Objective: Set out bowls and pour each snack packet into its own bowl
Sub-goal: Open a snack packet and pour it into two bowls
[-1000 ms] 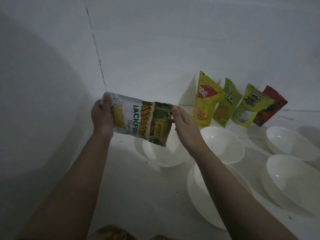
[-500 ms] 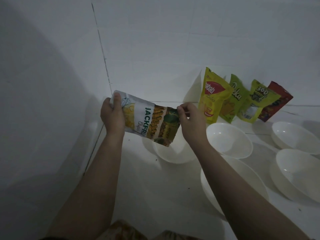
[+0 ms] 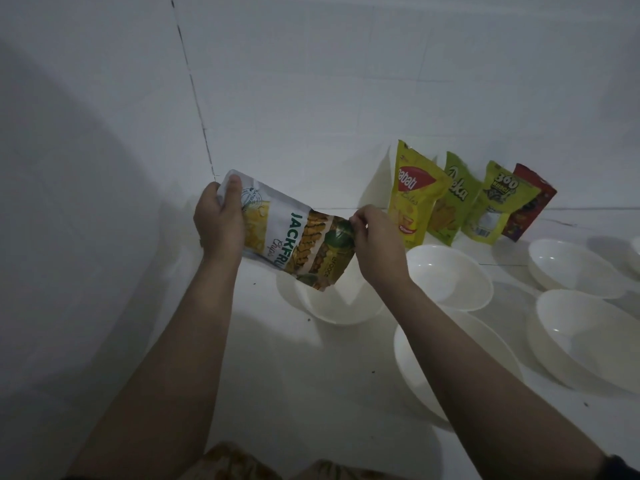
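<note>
I hold a white and green jackfruit chips packet sideways in the air above a white bowl. My left hand grips its white end. My right hand pinches the upper corner of its green end. Against the wall lean a yellow packet, a green packet, a lime packet and a red packet. More white bowls lie on the floor: one behind my right hand, one under my right forearm, two at right.
White tiled walls meet in a corner behind the held packet. The white tiled floor carries a few dark specks. Patterned cloth shows at the bottom edge.
My right hand went from lying flat against the packet's green end to pinching its upper corner. The packet stayed above the same bowl, and my view shifted slightly.
</note>
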A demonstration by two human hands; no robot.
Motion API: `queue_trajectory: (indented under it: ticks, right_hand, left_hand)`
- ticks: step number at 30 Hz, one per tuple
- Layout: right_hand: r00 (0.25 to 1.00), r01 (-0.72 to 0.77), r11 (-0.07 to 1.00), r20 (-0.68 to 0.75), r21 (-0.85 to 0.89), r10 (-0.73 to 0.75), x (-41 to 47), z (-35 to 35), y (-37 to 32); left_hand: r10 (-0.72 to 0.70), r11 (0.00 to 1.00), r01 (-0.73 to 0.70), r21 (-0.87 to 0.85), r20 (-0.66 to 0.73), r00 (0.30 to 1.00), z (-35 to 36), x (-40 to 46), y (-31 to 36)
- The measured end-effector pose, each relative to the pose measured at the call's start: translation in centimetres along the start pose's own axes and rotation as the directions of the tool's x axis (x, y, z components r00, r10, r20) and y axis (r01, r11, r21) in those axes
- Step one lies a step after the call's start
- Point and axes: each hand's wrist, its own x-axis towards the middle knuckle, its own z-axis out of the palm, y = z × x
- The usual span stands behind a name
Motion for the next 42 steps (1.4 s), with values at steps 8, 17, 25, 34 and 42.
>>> queue_trajectory:
  ticks: [8, 17, 25, 34, 42]
  right_hand:
    - [0.999, -0.046, 0.999, 0.025, -0.017, 0.047, 0.0, 0.2, -0.1]
    - [0.999, -0.044, 0.998, 0.024, 0.055, 0.043, 0.1, 0.4, -0.1]
    - [0.999, -0.042, 0.993, 0.017, 0.114, 0.040, 0.2, 0.2, 0.1]
    - [0.998, -0.063, 0.989, 0.025, 0.134, 0.060, -0.7, -0.3, 0.4]
    - [1.000, -0.008, 0.990, 0.010, 0.138, 0.007, 0.1, -0.3, 0.1]
  left_hand:
    - [0.072, 0.996, -0.070, -0.049, 0.043, 0.996, -0.1, -0.1, 1.8]
    - [0.050, 0.999, -0.050, -0.017, 0.043, 0.998, -0.6, -0.4, 2.1]
    - [0.076, 0.995, -0.072, -0.066, 0.057, 0.995, -0.7, -0.5, 2.3]
    - [0.052, 0.999, -0.051, -0.014, 0.053, 0.997, -0.8, -1.0, 2.2]
    - [0.071, 0.997, -0.069, -0.042, 0.038, 0.997, -1.3, -0.7, 2.1]
